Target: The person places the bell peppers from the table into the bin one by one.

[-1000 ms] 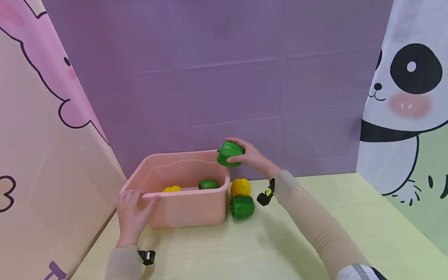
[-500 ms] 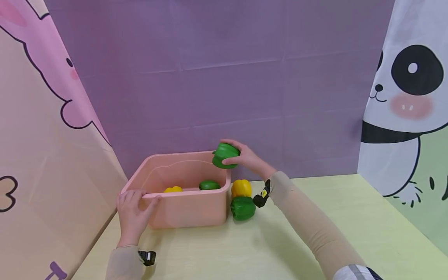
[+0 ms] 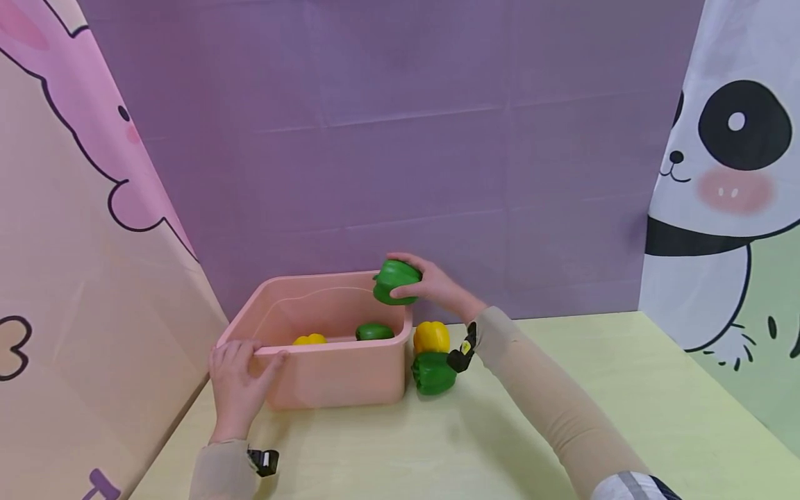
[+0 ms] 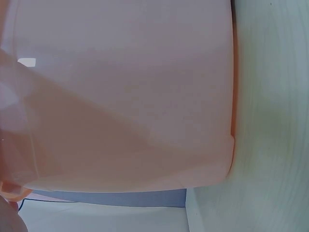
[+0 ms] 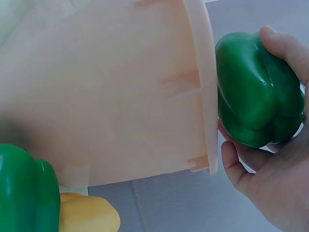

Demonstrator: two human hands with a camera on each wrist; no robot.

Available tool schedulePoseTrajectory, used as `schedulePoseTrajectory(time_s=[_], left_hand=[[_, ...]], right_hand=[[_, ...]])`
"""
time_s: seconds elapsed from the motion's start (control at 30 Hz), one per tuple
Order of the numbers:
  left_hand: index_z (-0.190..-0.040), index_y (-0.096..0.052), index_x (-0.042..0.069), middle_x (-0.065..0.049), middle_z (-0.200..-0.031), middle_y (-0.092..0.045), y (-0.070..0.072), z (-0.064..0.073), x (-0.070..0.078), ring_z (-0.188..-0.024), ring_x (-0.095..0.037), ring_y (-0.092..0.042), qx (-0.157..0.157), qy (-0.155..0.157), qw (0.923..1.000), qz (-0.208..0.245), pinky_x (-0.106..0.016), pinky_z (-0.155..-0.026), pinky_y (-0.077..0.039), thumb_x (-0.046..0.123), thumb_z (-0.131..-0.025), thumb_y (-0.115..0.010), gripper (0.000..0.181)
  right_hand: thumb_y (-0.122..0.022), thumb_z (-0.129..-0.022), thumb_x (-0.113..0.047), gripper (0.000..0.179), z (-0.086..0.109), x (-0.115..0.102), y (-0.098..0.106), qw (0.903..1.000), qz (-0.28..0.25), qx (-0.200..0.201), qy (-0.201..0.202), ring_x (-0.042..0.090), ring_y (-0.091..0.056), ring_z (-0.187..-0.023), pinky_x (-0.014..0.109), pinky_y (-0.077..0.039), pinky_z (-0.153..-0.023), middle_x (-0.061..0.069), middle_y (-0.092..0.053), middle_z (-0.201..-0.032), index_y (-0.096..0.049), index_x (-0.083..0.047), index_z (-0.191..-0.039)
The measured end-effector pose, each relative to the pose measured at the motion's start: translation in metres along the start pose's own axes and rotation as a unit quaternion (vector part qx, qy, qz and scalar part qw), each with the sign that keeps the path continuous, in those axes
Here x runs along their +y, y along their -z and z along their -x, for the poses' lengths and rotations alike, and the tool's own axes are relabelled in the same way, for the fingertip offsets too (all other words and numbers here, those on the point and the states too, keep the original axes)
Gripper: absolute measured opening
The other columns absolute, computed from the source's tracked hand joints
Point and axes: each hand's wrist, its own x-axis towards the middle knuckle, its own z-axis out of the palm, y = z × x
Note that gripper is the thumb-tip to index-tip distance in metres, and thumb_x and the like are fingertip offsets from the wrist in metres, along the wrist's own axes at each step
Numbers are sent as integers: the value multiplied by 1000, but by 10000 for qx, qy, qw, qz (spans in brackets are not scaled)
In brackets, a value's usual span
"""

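My right hand (image 3: 437,286) grips a green bell pepper (image 5: 253,92) above the right rim of a pink plastic bin (image 3: 337,378), thumb on the near side. From the right wrist view, that pepper sits just over the rim. At the bin's front left corner, my left hand (image 3: 237,382) holds the rim, its thumb along the front edge. Inside the bin lie a yellow bell pepper (image 3: 310,339) and a green pepper (image 3: 373,332), both partly hidden by the front wall. The left wrist view is mostly filled by the bin's wall (image 4: 130,96).
Close against the bin's right side, a second yellow bell pepper (image 3: 431,337) lies behind another green bell pepper (image 3: 434,373) on the pale wooden table (image 3: 562,361). A purple cloth backdrop (image 3: 412,153) rises behind the bin. Printed panels flank both sides.
My right hand has carried the green pepper left and slightly down, to over the bin's right rim. My left hand stays on the corner.
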Motion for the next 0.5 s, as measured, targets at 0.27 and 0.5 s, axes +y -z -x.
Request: schedulePoseTrajectory(time_s=[0.27,0.5], left_hand=[[-90,-62,0,-16,-89,-60,-2,-1,4,-100,-38,-45,-32,-29,10000,42,-61,-108,-13,28,-76,-79,35],[-91,-62,1,-16,-91,-59,-3,-4,7,-101,-38,-45,-87,42,9999,37,-61,-110,-10,28,-77,-79,35]], right_hand=[[-78,-80,-18,74,2,-2,-1,10000,67,-35,-48,26,-55,-107,39,-49,-89,4,-53,-131,-43,-21,-146],[-79,-80,-20,74,1,-4,-2,9999,131,-109,-21,25,-56,-106,37,-50,-87,3,-53,-131,-44,-25,-145]])
